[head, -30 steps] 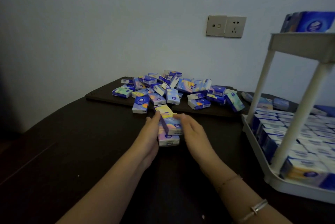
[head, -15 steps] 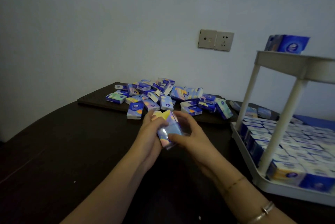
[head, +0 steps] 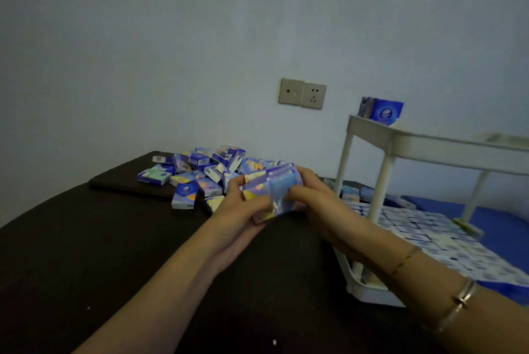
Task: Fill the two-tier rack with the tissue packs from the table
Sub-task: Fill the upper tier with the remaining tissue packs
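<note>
1. Tabletop [head: 86, 253]: a dark surface is noted across the left and centre. At its far side, on a dark board [head: 126, 179], a loose pile of tissue packs [head: 200, 173] lies unsorted; these are judged to be the stock not yet moved.

2. Left hand [head: 243, 210]: it is raised above the tabletop with the fingers curled round the left end of a small bundle of tissue packs [head: 272, 190]. The grip is judged to square the packs against one another so they travel as one block.

3. Right hand [head: 312, 196]: the fingers are curled over the right end of the same bundle, the thumb pressed on its near face. The bundle is thus held between both hands, clear of the tabletop, between the pile and the rack. The number of packs in it cannot be told, as the frame is blurred there.

4. Two-tier rack [head: 372, 130]: it stands at the right. The lower tier [head: 369, 296] is seen closely packed with rows of packs; the upper tier carries only a few packs [head: 382, 109] at its far left corner. The upper tier is therefore judged the likely destination.

5. Obstructions: the rack's white posts [head: 380, 187] stand between the hands and the lower tier, and the upper tier's rim must be cleared from above.

6. Surroundings: a wall socket plate [head: 302, 93] is fixed behind; a blue surface [head: 509, 227] lies beyond the rack.
</note>
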Demonstrator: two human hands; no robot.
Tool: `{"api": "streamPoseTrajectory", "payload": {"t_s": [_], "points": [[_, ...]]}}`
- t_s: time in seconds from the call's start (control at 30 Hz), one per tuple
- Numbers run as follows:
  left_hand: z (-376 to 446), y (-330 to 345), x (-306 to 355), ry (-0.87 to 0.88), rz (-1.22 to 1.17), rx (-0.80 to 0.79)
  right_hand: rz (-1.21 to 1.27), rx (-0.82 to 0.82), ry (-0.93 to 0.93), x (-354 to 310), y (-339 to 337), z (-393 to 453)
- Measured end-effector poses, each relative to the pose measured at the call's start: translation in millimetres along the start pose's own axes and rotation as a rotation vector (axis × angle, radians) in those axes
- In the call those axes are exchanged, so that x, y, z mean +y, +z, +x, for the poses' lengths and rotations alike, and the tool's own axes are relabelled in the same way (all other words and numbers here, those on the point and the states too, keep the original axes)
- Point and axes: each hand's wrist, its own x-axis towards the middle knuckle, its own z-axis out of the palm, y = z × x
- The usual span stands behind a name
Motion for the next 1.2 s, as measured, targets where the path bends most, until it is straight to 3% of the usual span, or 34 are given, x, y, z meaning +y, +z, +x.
{"api": "streamPoseTrajectory", "payload": {"t_s": [0.17, 0.3, 0.53, 0.63, 0.77, 0.87, 1.07, 1.2], "points": [[-10.0, 46.8, 24.4, 0.088, 0.01, -0.121, -0.103, -0.085, -0.066, -46.7, -21.6, -17.3], [-0.8, 88.8, 49.4, 0.135, 0.055, -0.194, -0.209, -0.06, -0.151, -102.8, -54.6, -25.8], [50.0, 165.6, 65.3, 0.146, 0.475, -0.208, -0.447, 0.066, -0.133, -164.3, -146.1, -15.7], [78.8, 189.9, 60.8, 0.116, 0.684, -0.232, -0.533, 0.108, -0.023, -161.4, -186.1, 0.5], [104.1, 203.9, 48.1, 0.001, 0.963, -0.324, -0.617, 0.028, 0.181, -142.3, -213.3, 16.6], [120.9, 206.5, 39.1, -0.06, 1.082, -0.345, -0.639, -0.003, 0.206, -128.1, -215.2, 28.0], [160.4, 198.3, 21.0, -0.194, 1.309, -0.283, -0.539, 0.197, 0.249, -103.8, -219.0, 50.4], [170.9, 198.1, 15.6, -0.222, 1.313, -0.278, -0.377, 0.213, 0.323, -93.0, -216.0, 52.0]]}}
